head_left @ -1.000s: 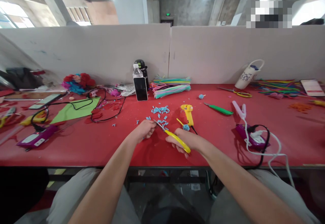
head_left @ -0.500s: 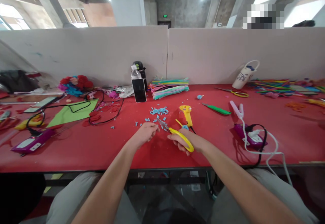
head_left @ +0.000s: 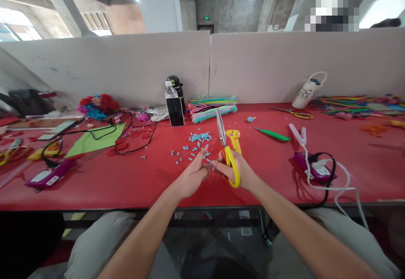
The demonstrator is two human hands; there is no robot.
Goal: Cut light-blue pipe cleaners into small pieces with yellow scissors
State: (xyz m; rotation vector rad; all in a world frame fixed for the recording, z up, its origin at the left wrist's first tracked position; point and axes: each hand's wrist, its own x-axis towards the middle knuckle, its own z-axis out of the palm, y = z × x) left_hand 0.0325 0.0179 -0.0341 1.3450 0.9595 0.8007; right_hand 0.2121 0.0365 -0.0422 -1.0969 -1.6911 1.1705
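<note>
My right hand (head_left: 238, 168) is closed round the yellow handles of a pair of scissors (head_left: 228, 154), whose blades point up and away from me. Close beside it, my left hand (head_left: 192, 178) has its index finger stretched forward and the other fingers bent. A bit of blue pipe cleaner (head_left: 211, 164) shows where its fingertips meet my right thumb; the grip on it is partly hidden. Cut blue pipe cleaner pieces (head_left: 200, 137) lie in a loose pile beyond my hands, with more scattered nearer. A yellow glue gun (head_left: 234, 139) lies just behind the scissors, partly covered.
Bundled pipe cleaners (head_left: 215, 109), a phone (head_left: 175, 111) and bottles stand by the partition. To the right lie a green-handled tool (head_left: 274, 135), a small blue ball (head_left: 251, 119) and a purple power strip (head_left: 311, 168) with cables. Green paper (head_left: 95, 140) and another purple strip (head_left: 50, 173) are left.
The scissors have swung from pointing left at my left hand to pointing upright and away. My left hand has moved right and nearer to me, and its index finger has stretched out.
</note>
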